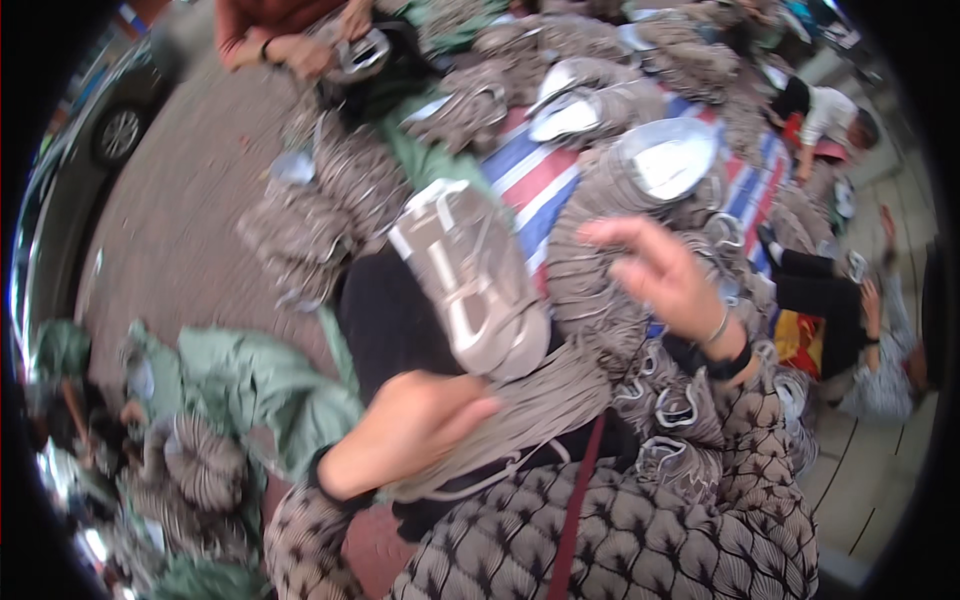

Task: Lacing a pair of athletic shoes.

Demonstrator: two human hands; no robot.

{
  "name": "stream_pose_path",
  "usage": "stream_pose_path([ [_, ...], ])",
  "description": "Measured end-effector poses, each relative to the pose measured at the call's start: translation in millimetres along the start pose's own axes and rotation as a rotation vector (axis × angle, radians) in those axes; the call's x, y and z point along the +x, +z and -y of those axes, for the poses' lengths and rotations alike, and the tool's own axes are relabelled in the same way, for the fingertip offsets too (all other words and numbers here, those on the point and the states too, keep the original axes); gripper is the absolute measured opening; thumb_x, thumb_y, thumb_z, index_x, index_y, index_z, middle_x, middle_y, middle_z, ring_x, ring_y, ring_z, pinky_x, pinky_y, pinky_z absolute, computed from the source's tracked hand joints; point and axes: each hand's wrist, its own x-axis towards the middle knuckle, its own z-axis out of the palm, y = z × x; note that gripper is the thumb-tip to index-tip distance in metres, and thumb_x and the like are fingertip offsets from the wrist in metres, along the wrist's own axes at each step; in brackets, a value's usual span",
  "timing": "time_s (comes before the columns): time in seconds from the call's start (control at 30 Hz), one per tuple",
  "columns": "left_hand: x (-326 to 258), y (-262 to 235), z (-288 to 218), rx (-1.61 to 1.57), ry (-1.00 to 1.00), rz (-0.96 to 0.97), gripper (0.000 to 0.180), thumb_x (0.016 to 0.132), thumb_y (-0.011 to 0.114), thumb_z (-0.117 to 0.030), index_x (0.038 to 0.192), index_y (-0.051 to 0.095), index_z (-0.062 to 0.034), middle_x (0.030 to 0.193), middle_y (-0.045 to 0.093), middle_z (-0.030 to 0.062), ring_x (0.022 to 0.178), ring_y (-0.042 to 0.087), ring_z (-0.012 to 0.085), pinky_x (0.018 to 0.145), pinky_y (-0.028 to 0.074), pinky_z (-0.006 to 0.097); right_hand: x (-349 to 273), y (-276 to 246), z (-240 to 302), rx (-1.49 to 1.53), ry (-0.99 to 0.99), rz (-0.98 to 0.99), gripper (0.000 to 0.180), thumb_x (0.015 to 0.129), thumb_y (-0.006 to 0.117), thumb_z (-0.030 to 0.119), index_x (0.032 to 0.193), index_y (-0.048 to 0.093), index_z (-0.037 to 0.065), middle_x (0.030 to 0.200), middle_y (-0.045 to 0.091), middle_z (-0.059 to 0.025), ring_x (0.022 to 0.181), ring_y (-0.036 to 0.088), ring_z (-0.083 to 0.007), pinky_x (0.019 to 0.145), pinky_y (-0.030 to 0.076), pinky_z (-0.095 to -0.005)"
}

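A flat grey shoe upper (470,285) with white edging rests across my knees. Beneath it spreads a layered stack of grey uppers (545,400) with pale cords. My left hand (415,425), a little blurred, is closed beside the stack's left edge; anything between its fingers is hidden. Raised to the right of the upper, my right hand (665,280) has its fingers apart and holds nothing. It is above a long bundle of nested uppers (580,260), whose end shows a white lining (672,160).
Bundled uppers (340,185) lie around me on paving, green cloth (255,385) and a striped sheet (540,185). A person's hands (305,55) hold an upper at the top. Other people (835,120) sit at the right. A car (115,130) stands far left.
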Motion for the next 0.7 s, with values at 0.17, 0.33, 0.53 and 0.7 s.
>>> stream_pose_path([
  [0.17,14,24,-10,0.388,-0.022,-0.179,0.031,0.087,0.060,-0.031,0.069,0.055,-0.0067,0.057,0.056,0.0111,0.054,0.060,0.0297,0.048,0.047,0.039,10,84,32,0.733,0.446,0.416,0.024,0.096,0.053,0.014,0.116,0.049,0.000,0.096,0.057,-0.0023,0.086,0.055,-0.0061,0.076,0.046,-0.0222],
  [0.33,0,16,17,0.121,0.002,-0.169,0.029,0.088,0.058,-0.030,0.073,0.056,-0.0050,0.060,0.058,0.0127,0.059,0.063,0.0319,0.052,0.049,0.042,13,87,4,0.498,0.398,0.584,0.017,0.095,0.055,0.013,0.106,0.053,0.000,0.085,0.057,0.0009,0.079,0.053,-0.0025,0.067,0.045,-0.0189],
  [0.53,5,17,31,0.201,0.003,-0.058,0.029,0.086,0.062,-0.030,0.084,0.053,-0.0027,0.069,0.060,0.0156,0.065,0.063,0.0339,0.054,0.048,0.043,28,96,5,0.742,0.559,0.444,0.008,0.091,0.060,0.008,0.089,0.061,0.000,0.083,0.059,0.0022,0.071,0.052,-0.0029,0.064,0.044,-0.0182],
  [0.7,6,7,49,0.331,-0.167,-0.092,0.047,0.077,0.070,-0.032,0.109,0.048,-0.0064,0.085,0.057,0.0128,0.074,0.062,0.0330,0.060,0.049,0.040,33,86,-4,0.410,0.592,0.388,0.009,0.091,0.061,0.009,0.087,0.060,0.001,0.081,0.058,0.0041,0.072,0.049,-0.0001,0.061,0.040,-0.0171],
])
